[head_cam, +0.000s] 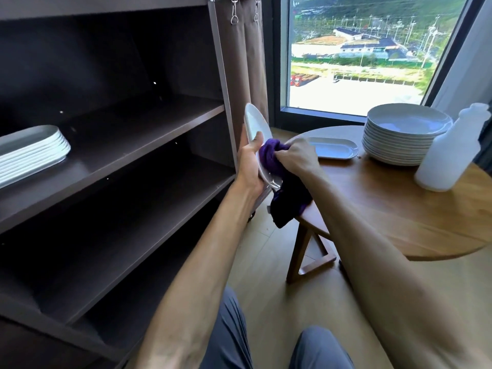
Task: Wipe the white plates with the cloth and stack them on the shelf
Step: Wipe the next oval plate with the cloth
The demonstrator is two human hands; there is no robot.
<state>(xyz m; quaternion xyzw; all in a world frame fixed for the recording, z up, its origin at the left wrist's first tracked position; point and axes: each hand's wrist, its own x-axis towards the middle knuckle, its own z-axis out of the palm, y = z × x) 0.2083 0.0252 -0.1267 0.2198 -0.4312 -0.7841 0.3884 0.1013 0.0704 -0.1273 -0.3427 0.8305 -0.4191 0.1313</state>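
Observation:
My left hand [249, 161] grips a white oval plate [256, 122] held on edge in front of the dark shelf unit [149, 121]. My right hand [295, 155] clutches a purple cloth [271, 158] and presses it against the plate's face; the cloth's dark tail hangs below. A stack of several white oval plates [32, 153] lies on the upper shelf at the left. One more oval plate [334, 147] and a tall stack of round white plates [404, 134] sit on the round wooden table [399, 206].
A translucent white spray bottle [452, 153] stands at the table's right, beside the round plates. A brown curtain [250, 62] hangs between the shelf unit and the window. The lower shelves hold nothing. My knees show at the bottom of the view.

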